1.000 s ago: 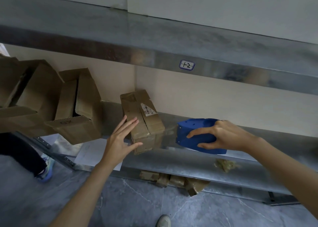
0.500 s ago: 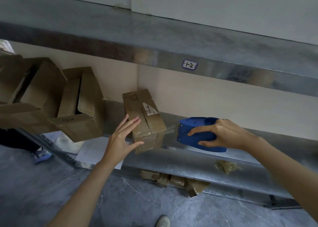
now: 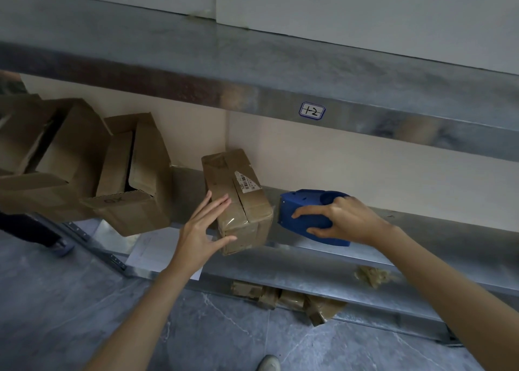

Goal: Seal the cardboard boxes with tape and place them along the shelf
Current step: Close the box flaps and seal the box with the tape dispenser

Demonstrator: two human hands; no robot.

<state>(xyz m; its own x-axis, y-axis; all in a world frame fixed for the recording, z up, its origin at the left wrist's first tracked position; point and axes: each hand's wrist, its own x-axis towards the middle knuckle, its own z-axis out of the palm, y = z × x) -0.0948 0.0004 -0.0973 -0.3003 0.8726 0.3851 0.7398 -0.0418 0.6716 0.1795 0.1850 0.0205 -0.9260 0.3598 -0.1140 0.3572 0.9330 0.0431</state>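
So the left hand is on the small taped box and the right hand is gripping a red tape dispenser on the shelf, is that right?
Not quite: the tape dispenser is blue, not red, as the head view shows. The rest holds: the left hand is on the small taped box and the right hand grips the dispenser on the shelf.

The small cardboard box [image 3: 237, 199] is plain brown, glossy where clear tape crosses it, with a white label [image 3: 247, 182] printed in black bars and small text. The tape dispenser [image 3: 311, 216] beside it is a solid deep blue. The open boxes [image 3: 84, 160] at the left are the same dull brown, one marked with dark lettering. The shelf [image 3: 337, 261] is mottled silver-grey metal, and its upper level carries a white tag [image 3: 312, 111] edged in blue with black handwriting. The wall behind is pale peach; the floor [image 3: 70, 300] is blue-grey with thin white veins. A white paper sheet [image 3: 151, 251] lies on the shelf edge.
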